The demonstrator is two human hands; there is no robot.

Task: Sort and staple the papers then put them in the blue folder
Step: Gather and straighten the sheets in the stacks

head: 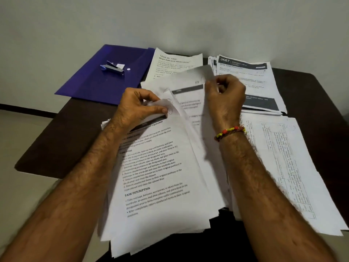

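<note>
A thick stack of printed papers lies in front of me on the dark table. My left hand pinches the top corners of several upper sheets of that stack. My right hand grips the raised top edge of a sheet lifted off the stack. The blue folder lies flat at the far left, and a stapler sits on it.
A sheet headed "Wipe balcony table" lies at the back centre. A pile headed 3667 is at the back right. More sheets with tables spread along the right edge. A wall stands behind the table.
</note>
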